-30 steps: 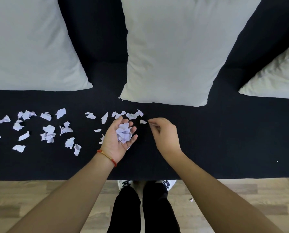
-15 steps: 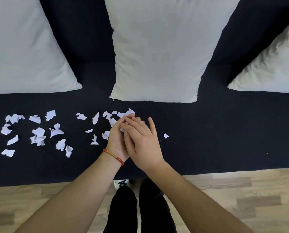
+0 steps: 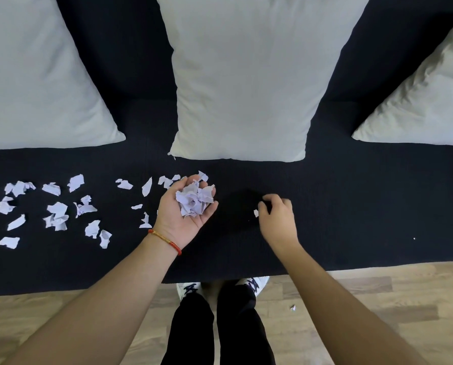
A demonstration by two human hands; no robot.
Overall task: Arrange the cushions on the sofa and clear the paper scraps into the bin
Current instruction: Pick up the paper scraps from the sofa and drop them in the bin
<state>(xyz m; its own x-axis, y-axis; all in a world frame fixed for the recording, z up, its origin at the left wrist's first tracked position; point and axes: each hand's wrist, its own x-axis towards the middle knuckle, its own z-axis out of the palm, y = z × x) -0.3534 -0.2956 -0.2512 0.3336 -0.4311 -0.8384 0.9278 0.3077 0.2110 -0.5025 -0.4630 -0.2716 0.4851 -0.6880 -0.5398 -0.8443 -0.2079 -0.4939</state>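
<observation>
Three pale cushions lean against the black sofa [image 3: 352,206]: the left cushion [image 3: 35,83], the middle cushion [image 3: 246,75] and the right cushion [image 3: 425,106]. Several white paper scraps [image 3: 56,214] lie scattered on the seat's left half. My left hand [image 3: 183,217] is palm up, with its fingers cupped round a heap of collected scraps [image 3: 195,201]. My right hand [image 3: 276,217] is palm down on the seat to the right. Its curled fingers and thumb pinch a small single scrap [image 3: 256,213] that lies on the fabric. No bin is in view.
Wooden floor [image 3: 378,299] runs along the sofa's front edge, with one stray scrap [image 3: 293,307] on it. My legs and shoes [image 3: 191,288] stand against the seat. A tiny white speck [image 3: 414,238] lies on the seat's right side.
My right hand has left the left palm, where it dropped a scrap, and moved right onto the single fallen scrap. The left hand has opened upward, showing its heap.
</observation>
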